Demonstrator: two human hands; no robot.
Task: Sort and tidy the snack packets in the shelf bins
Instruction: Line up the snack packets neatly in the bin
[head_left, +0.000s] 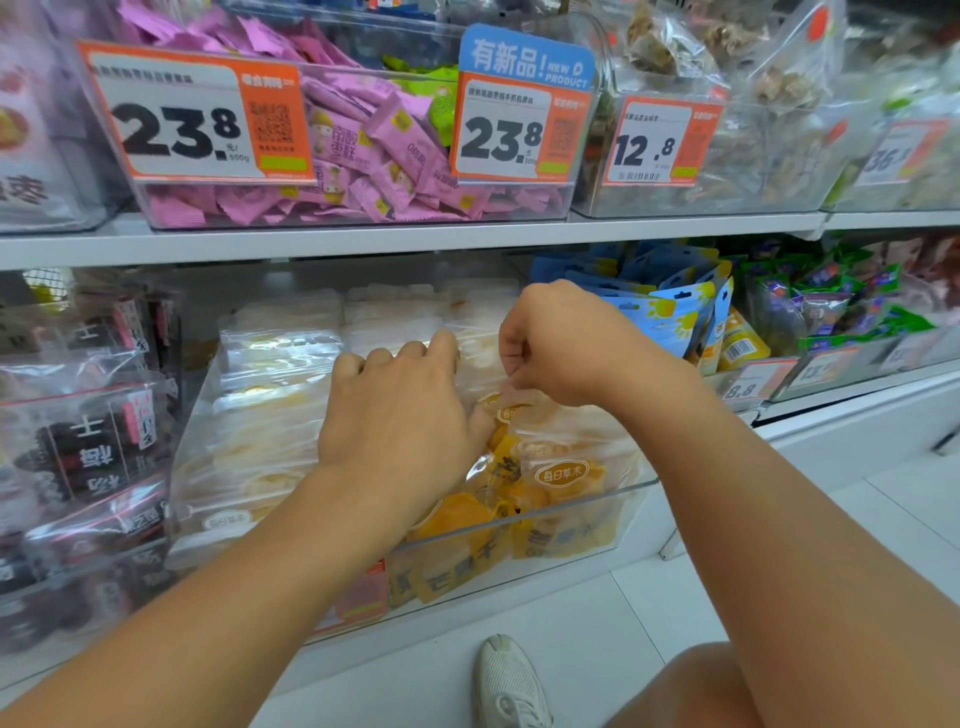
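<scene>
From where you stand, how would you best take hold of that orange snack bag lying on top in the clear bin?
Pinch the flat sealed top edge of the orange snack bag, coming from above through the clear bin's open top. The bag lies tilted, and its lumpy middle looks harder to pinch.

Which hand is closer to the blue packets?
Right. The right hand is just beside the blue packets; the left hand is farther away, over the clear bin.
</scene>
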